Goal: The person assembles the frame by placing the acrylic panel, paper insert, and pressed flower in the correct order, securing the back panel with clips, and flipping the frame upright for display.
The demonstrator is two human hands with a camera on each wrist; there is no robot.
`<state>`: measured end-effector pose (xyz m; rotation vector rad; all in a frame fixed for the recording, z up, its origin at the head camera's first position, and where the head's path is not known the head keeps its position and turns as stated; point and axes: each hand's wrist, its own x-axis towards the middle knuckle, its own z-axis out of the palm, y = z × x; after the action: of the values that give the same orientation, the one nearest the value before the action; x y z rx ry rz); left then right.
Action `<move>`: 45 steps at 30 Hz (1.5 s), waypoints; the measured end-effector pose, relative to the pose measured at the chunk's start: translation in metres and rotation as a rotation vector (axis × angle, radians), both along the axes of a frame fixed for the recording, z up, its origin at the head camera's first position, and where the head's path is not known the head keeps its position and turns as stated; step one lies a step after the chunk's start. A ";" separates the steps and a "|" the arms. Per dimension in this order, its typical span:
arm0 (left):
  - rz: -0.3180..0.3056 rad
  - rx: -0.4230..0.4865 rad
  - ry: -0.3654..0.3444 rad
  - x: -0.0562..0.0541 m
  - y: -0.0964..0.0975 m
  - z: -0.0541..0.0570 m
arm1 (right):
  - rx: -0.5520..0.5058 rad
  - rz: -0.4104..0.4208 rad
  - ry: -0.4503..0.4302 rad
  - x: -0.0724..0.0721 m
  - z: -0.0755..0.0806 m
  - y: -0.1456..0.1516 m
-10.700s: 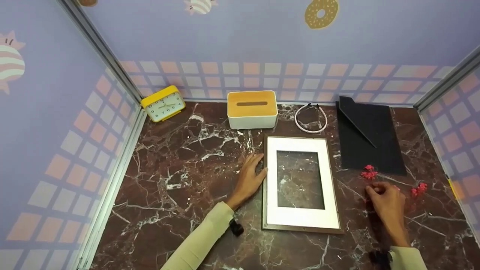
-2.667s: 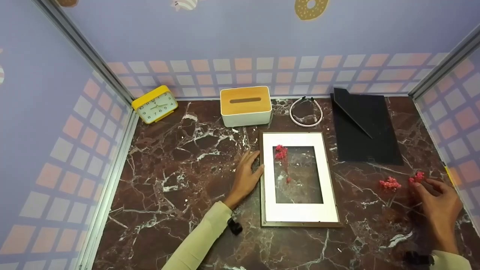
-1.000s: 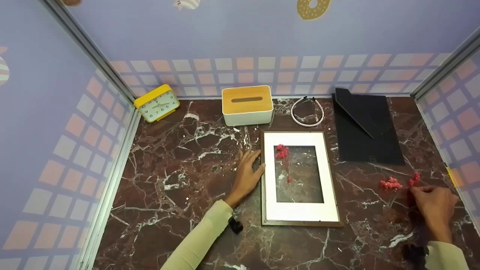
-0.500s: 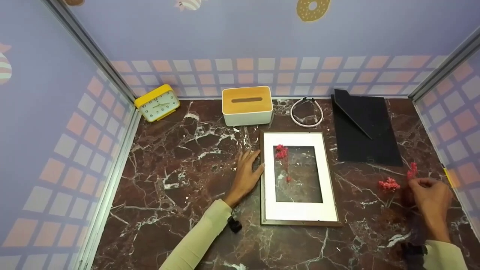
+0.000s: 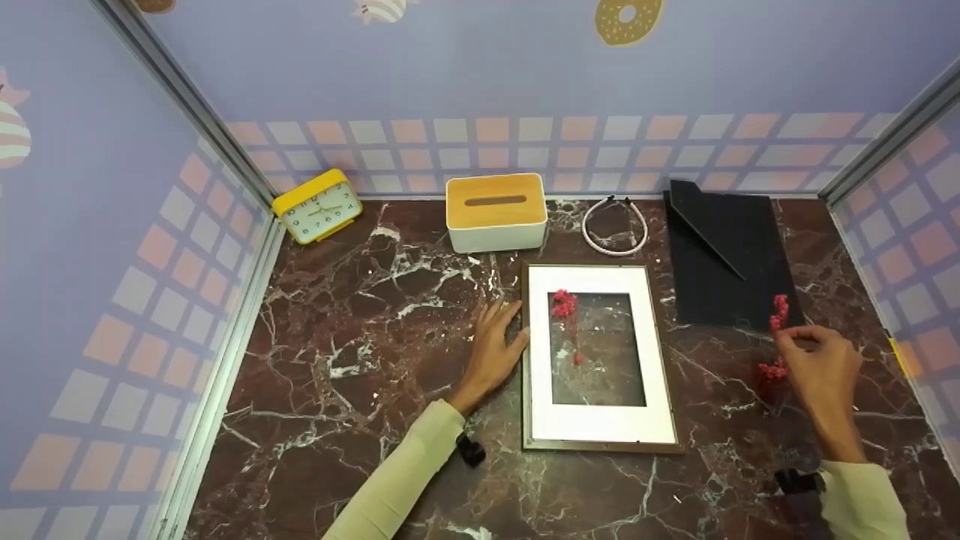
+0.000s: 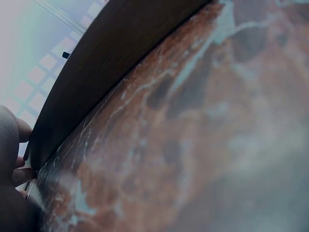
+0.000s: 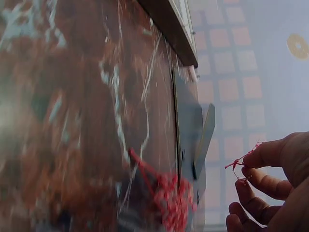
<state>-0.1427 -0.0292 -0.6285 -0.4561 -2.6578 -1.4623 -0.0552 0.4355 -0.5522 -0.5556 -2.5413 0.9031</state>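
Between thumb and fingertips my right hand pinches a small sprig of pink dried flowers, lifted above the table; its thin stem shows in the right wrist view. Below that hand lies a pink flower cluster, partly hidden by it. My left hand rests on the table with its fingers and thumb against the left edge of a brown picture frame. The frame lies flat with a white mat around its see-through opening. One pink flower sprig sits in the opening's upper left, stem pointing down.
The black backing board with its folded stand lies right of the frame. A headband and a tissue box stand along the back wall. A yellow alarm clock is in the left corner.
Over the last second, my right hand picked up the pink flower sprig, raising it and carrying it leftward. Earlier, another sprig came to lie in the frame's opening. My left hand stays put.
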 end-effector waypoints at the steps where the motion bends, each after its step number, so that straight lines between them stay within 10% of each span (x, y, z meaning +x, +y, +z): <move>1: 0.002 0.000 0.004 0.000 0.000 0.000 | 0.006 0.018 0.008 -0.002 0.001 -0.004; 45: 0.016 0.018 -0.052 0.002 -0.001 0.002 | 0.002 0.358 0.066 -0.052 0.004 -0.111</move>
<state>-0.1403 -0.0307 -0.6263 -0.4004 -2.6792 -1.5122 -0.1071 0.3250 -0.5481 -0.0650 -2.6251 1.0167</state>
